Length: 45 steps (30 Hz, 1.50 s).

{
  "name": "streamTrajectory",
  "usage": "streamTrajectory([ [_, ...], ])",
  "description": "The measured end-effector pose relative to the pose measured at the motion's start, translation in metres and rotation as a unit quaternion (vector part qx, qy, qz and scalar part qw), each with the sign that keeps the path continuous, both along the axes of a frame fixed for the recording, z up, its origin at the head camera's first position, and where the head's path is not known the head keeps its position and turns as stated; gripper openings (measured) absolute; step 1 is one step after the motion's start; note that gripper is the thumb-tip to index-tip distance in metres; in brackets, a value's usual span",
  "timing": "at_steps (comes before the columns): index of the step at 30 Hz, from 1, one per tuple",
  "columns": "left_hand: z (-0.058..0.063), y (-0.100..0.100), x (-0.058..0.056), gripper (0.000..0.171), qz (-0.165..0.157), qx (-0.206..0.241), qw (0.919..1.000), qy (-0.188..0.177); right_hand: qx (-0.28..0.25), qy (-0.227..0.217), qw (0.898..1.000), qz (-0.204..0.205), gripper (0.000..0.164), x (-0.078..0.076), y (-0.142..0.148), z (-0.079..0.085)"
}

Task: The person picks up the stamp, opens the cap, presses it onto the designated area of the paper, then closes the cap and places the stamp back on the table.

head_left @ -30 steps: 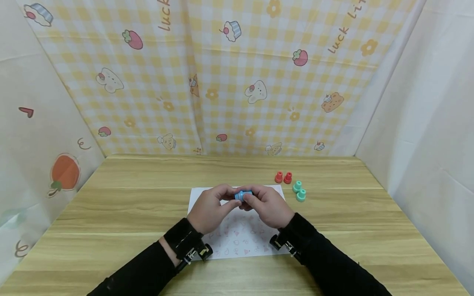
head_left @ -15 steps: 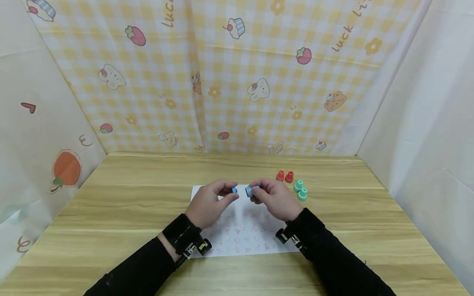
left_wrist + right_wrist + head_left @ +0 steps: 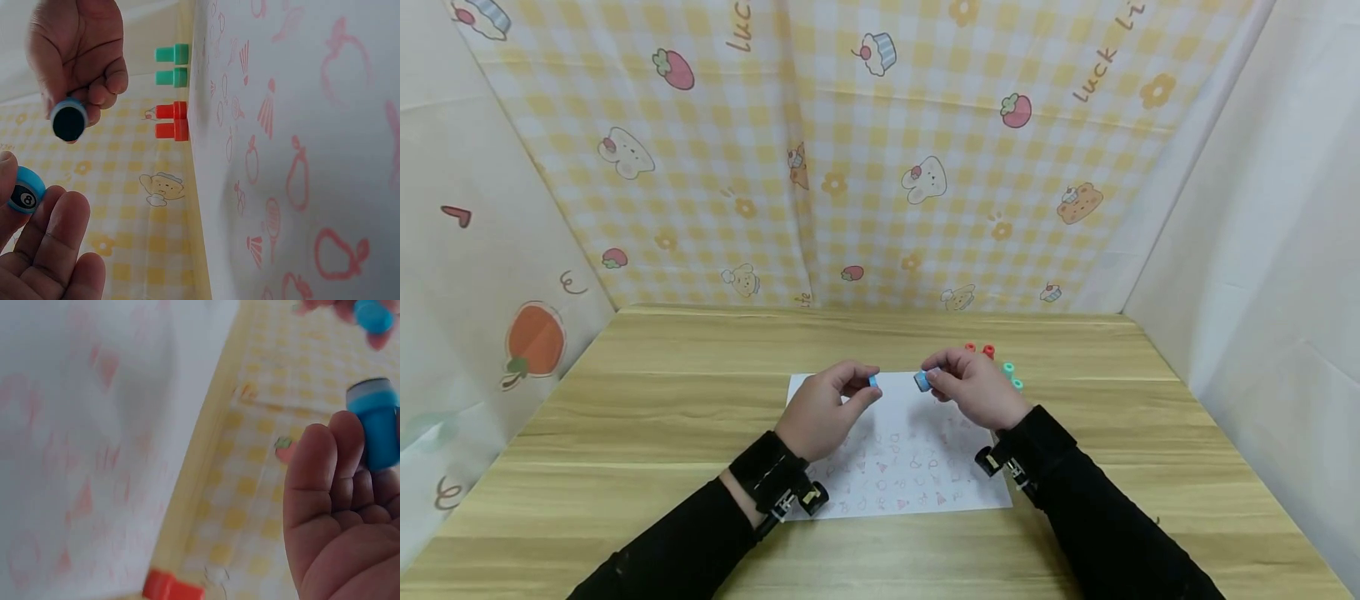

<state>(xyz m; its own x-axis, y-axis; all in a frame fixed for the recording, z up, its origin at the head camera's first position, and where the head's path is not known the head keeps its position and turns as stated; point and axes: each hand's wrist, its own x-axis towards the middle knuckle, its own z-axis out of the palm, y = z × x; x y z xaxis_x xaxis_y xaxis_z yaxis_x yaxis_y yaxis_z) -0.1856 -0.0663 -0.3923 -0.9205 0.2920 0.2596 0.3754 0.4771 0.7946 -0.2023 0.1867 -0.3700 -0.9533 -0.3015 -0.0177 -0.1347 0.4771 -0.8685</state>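
My left hand [image 3: 823, 412] pinches a small blue cap [image 3: 28, 187] between thumb and fingertips; a white 8 on a dark disc shows in it. Opposite, my right hand [image 3: 985, 393] grips a blue stamp [image 3: 378, 425] by its narrower barrel, thumb and fingers round it. The dark stamping face [image 3: 69, 122] points toward the left hand in the left wrist view. A gap separates cap and stamp. Both hands hover over a white sheet of paper [image 3: 902, 417] covered in pinkish-red prints of fruits, shuttlecocks and rackets.
Two red stamps [image 3: 172, 130] and two green stamps [image 3: 172, 54] stand on the wooden table [image 3: 685, 400] to the right of the paper, partly hidden behind the right hand in the head view. A checked yellow curtain [image 3: 865, 225] hangs at the back.
The hands were together on the capped blue stamp; the cap came off in the left hand. The right hand has moved right and slightly up with the stamp, while the left stayed almost still.
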Motion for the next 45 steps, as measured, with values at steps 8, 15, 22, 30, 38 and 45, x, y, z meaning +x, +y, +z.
streamTrajectory([
  [8, 0.001, 0.0, 0.0, 0.023, -0.001, -0.001, 1.0, -0.003, 0.107, 0.029, 0.994, -0.008, 0.013, -0.003, 0.004, 0.0],
  [15, 0.0, 0.0, 0.0, 0.023, -0.002, 0.001, 1.0, -0.002, 0.241, 0.041, 0.97, 0.006, 0.009, -0.004, 0.003, -0.001],
  [22, -0.001, -0.001, 0.0, 0.022, -0.003, 0.003, 1.0, -0.003, 0.293, 0.051, 0.955, 0.022, 0.01, -0.003, 0.0, -0.005],
  [30, -0.002, -0.001, 0.001, 0.022, -0.005, 0.007, 0.9999, -0.006, 0.31, 0.054, 0.949, 0.025, 0.009, -0.003, -0.001, -0.01],
  [38, -0.001, 0.0, 0.002, 0.022, -0.003, 0.006, 1.0, -0.005, 0.312, 0.053, 0.948, 0.031, 0.009, -0.004, -0.002, -0.015],
  [45, -0.001, 0.0, 0.001, 0.021, -0.003, 0.007, 1.0, -0.004, 0.322, 0.052, 0.945, 0.035, 0.008, -0.005, -0.003, -0.017],
])
